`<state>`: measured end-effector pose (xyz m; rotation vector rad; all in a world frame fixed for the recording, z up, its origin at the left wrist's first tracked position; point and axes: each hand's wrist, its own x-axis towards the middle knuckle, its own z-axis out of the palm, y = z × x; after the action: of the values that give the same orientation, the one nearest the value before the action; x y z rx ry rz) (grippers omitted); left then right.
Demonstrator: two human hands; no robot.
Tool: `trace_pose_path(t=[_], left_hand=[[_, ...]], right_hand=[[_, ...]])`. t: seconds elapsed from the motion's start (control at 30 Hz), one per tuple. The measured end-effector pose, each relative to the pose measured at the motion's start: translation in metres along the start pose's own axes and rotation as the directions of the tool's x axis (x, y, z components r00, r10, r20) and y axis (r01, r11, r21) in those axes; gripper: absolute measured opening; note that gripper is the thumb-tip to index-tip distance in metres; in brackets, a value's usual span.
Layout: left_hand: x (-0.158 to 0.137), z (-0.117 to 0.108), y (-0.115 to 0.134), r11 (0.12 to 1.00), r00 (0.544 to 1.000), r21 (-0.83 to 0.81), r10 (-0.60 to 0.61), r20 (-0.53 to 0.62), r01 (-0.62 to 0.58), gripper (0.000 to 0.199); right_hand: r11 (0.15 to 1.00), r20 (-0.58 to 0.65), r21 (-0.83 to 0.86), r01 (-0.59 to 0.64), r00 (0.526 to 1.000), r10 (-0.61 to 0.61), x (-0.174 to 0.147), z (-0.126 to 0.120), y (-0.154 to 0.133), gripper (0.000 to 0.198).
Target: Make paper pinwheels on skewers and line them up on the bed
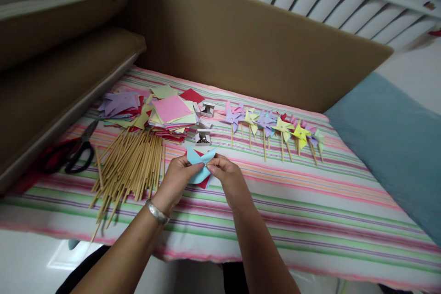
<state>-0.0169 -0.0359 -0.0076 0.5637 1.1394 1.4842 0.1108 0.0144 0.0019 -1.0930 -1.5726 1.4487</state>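
Observation:
A light blue paper pinwheel (199,176) with its corners folded toward the middle is between my hands, above the striped cloth. My left hand (179,175) pinches it from the left, its thumb pressed near the centre. From the right, my right hand (225,175) closes thumb and finger at the centre, where a tiny pin may be; it is too small to make out. Some red paper (205,183) shows behind the blue one. Just beyond my hands stands a small open white box (203,138) with small metal pieces inside.
Left of my hands lie a heap of wooden sticks (129,163), black-handled scissors (80,151) and stacked coloured paper squares (172,109). Finished pinwheels on sticks (265,121) lie in a row at the back right. Brown cushions (69,64) border the left side, a brown board (241,41) the back.

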Motion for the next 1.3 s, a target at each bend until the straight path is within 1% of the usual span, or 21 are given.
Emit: trace_pose_path(t=[0.1,0.33,0.5,0.63,0.73,0.87,0.97,1.07,1.17,1.3], left_hand=[[0.0,0.001,0.0,1.0,1.0,-0.001,-0.001,-0.019,0.001,0.02],[0.001,0.003,0.0,0.999,0.999,-0.011,0.034,-0.039,-0.034,0.019],[0.0,0.003,0.0,0.999,0.998,-0.005,0.05,-0.045,-0.051,0.017],[0.0,0.003,0.001,0.999,0.999,-0.005,0.041,-0.02,-0.042,0.018],[0.0,0.001,0.0,0.999,1.0,-0.01,0.03,-0.001,-0.03,0.018],[-0.001,0.001,0.001,0.999,0.999,-0.008,0.032,0.004,-0.032,0.021],[-0.003,0.003,0.005,1.0,1.0,-0.01,0.019,0.016,-0.019,0.02],[-0.006,0.004,0.009,1.0,0.999,-0.006,-0.007,0.048,0.007,0.02],[-0.007,0.004,0.01,1.0,0.999,0.015,-0.011,0.051,0.01,0.022],[-0.005,0.002,0.008,1.0,0.998,0.019,-0.008,0.058,0.007,0.019]], right_hand=[[1.0,-0.023,-0.022,0.012,1.0,-0.012,-0.001,0.001,-0.001,0.009],[0.981,-0.06,-0.18,0.07,0.995,-0.082,-0.004,0.003,-0.009,0.007],[0.979,-0.032,-0.186,0.085,0.995,-0.092,-0.005,0.003,-0.01,0.008],[0.977,-0.044,-0.204,0.063,0.996,-0.074,-0.005,0.003,-0.009,0.008],[0.981,-0.045,-0.186,0.053,0.997,-0.063,-0.004,0.003,-0.009,0.008],[0.991,-0.025,-0.107,0.084,0.996,-0.087,-0.003,0.004,-0.006,0.009],[0.995,-0.033,-0.051,0.091,0.995,-0.093,-0.003,0.005,-0.005,0.009],[0.997,-0.047,-0.027,0.072,0.996,-0.074,-0.004,0.005,-0.005,0.009],[0.999,-0.061,-0.013,0.046,0.997,-0.047,-0.004,0.004,-0.005,0.011],[1.0,-0.068,0.011,0.021,0.997,-0.02,-0.004,0.004,-0.004,0.013]])
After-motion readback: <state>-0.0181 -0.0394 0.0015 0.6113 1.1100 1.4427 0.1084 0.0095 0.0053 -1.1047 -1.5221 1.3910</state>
